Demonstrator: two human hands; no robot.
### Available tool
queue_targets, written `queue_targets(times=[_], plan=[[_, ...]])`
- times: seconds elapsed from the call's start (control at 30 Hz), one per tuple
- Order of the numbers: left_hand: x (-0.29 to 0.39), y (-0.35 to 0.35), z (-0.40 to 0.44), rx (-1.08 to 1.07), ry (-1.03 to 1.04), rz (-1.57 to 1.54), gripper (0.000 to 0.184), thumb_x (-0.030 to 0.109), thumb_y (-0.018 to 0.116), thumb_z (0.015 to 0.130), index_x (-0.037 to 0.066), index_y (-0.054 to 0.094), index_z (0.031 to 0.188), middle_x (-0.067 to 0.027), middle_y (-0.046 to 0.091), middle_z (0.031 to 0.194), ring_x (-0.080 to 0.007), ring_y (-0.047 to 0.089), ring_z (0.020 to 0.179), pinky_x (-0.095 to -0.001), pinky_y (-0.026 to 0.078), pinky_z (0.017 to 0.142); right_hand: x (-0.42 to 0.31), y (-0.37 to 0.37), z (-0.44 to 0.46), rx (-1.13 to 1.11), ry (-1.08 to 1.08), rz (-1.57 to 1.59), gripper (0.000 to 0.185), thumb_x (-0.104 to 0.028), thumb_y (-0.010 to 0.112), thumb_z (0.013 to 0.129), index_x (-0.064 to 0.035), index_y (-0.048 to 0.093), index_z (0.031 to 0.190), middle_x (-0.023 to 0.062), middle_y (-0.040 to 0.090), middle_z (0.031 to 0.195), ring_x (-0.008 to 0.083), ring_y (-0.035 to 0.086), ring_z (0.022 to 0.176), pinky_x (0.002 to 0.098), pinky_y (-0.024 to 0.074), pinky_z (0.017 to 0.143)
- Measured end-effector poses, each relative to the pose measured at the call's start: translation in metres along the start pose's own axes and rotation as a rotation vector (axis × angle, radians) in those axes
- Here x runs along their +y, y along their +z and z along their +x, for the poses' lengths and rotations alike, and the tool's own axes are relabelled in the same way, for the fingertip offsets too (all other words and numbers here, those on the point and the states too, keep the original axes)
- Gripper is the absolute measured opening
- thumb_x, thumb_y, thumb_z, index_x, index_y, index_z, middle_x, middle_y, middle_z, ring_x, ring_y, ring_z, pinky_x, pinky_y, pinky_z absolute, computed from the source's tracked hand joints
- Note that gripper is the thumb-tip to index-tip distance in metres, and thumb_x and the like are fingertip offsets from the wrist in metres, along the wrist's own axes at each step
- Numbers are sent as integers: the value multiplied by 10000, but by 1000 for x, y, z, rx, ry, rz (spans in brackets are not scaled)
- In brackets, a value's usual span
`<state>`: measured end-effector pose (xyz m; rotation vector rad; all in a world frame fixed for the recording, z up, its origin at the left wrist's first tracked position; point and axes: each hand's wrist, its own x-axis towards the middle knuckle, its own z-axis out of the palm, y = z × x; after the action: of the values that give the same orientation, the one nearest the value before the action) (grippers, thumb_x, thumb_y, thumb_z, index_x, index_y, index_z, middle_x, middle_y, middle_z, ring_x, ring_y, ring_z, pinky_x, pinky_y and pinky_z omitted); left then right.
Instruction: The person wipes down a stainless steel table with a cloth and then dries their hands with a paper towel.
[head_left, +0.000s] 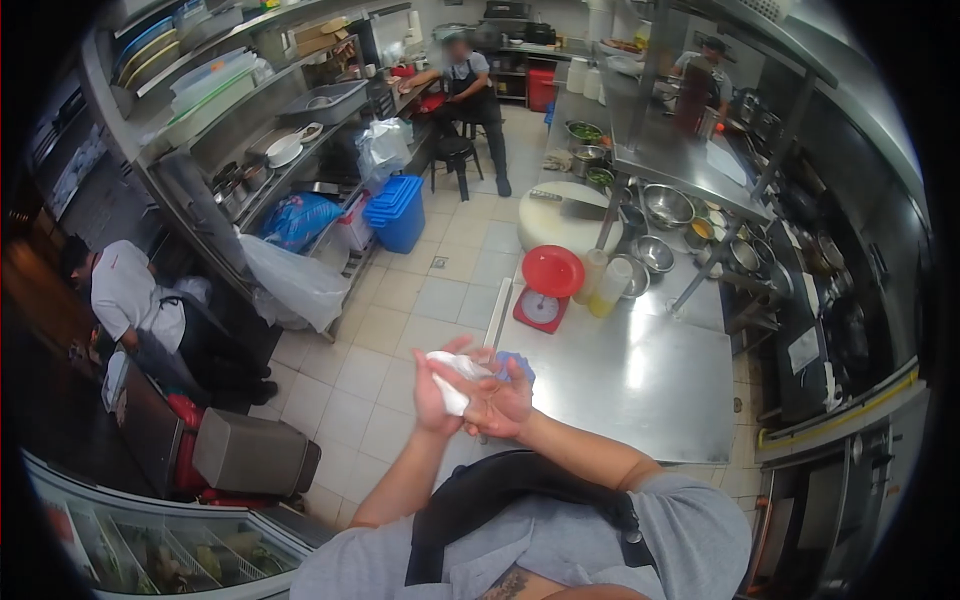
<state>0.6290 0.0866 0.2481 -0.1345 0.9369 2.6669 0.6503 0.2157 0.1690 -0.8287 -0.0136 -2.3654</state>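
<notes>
Locate the white crumpled piece (450, 398) between the left hand (434, 392) and the right hand (503, 402), in front of the body. Treat its material as undetermined: cloth, paper or thin film, not to be told apart from this view.

Read the left hand as cupped along the piece, with fingers extended and in contact with it. Read the right hand as partly spread, close against the left, with fingers across the piece. Cannot tell whether either is firmly clamped, owing to overlap and slight blur.

Assess progress from the present layout only. Count as done: placement of the white piece within reach of both palms. Count as apparently under way: handling of the piece between the hands. Count as not yet done: release of the piece. Leave unrated the share of handling completed; look in vain for any clear sign of it.

Note the blue crumpled item (526, 370) just beyond the right fingers; cannot tell whether touching them. Find the steel surface (640, 400) to the right of the right hand. Find the red scale (541, 309) on it, beyond the right hand, and the squeeze bottles (606, 290) beside the scale. Farther beyond, identify the round board (545, 232), with a knife (583, 209) lying on top. Register both hands as apart from all four.
</notes>
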Motion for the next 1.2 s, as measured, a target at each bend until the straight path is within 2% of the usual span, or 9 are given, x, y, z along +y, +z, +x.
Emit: queue_targets(times=[0.1, 0.43, 0.63, 0.73, 0.8, 0.9, 1.0, 1.1, 1.2], plan=[[-19, -41, 17, -248, -99, -345, 632, 549, 290, 1100, 63, 680, 994, -48, 478, 580, -196, 484, 600, -360, 473, 676, 0, -23, -13, -31, 14, 41, 736, -742, 397, 982, -182, 673, 1372, 93, 540, 1453, 198, 550, 723, 485, 541, 953], [8, -56, 28, -365, -165, -332, 636, 477, 270, 1112, 73, 656, 807, -6, 349, 443, -143, 344, 447, -308, 384, 512, 5, -7, 7, 96, 138, -146, 758, -616, 394, 1041, -37, 472, 1523, 113, 661, 1227, 304, 659, 1012, 515, 518, 1006], [75, -99, 49, -380, 284, -453, 577, 502, 306, 1105, 166, 668, 806, 51, 326, 450, -96, 272, 375, -297, 232, 380, -21, 24, 1, -3, 312, -310, 858, -617, 495, 1004, -23, 319, 1598, 47, -4, 1739, 373, 613, 1257, 480, 510, 1031], [138, -86, 24, -593, 493, -152, 602, 521, 267, 1110, 128, 700, 967, 2, 491, 571, -138, 461, 489, -332, 423, 494, -39, 34, -28, 295, 335, -603, 931, -645, 532, 980, -52, 230, 1632, 41, -1, 1740, 374, 570, 1317, 472, 490, 1063], [112, -45, 14, 37, 713, 264, 672, 549, 221, 1109, 47, 655, 1217, -104, 675, 924, -209, 639, 847, -379, 518, 809, -35, 34, -25, 341, 342, -743, 981, -699, 530, 959, -103, 176, 1653, 56, -2, 1740, 380, 494, 1397, 461, 442, 1115], [32, -13, 7, -101, 572, 265, 691, 554, 218, 1107, 19, 475, 1461, -208, 599, 1354, -281, 522, 1313, -406, 384, 1115, -14, 36, -2, 369, 158, -1088, 976, -732, 493, 955, -135, 173, 1657, 119, 115, 1726, 407, 438, 1434, 450, 382, 1162], [-14, 1, -9, -48, 374, 205, 659, 512, 201, 1119, -8, 513, 1375, -169, 671, 1120, -247, 651, 1025, -373, 505, 896, -6, 23, 6, 315, 201, -1668, 941, -741, 449, 962, -146, 208, 1649, 190, 236, 1681, 430, 435, 1424, 446, 360, 1168], [1, -18, 5, -229, 131, -187, 578, 479, 228, 1126, 17, 571, 1175, -35, 382, 542, -143, 300, 366, -316, 305, 392, -11, 12, -1, 164, 457, -1726, 791, -655, 446, 1018, -99, 335, 1569, 255, 378, 1572, 411, 468, 1394, 437, 370, 1154], [22, -44, 20, -446, 53, -277, 583, 471, 224, 1132, 12, 577, 1197, -7, 381, 526, -120, 317, 354, -304, 334, 402, -15, 27, 1, 264, 643, -1562, 729, -592, 459, 1043, -105, 351, 1574, 266, 343, 1598, 422, 462, 1401, 442, 373, 1152]])
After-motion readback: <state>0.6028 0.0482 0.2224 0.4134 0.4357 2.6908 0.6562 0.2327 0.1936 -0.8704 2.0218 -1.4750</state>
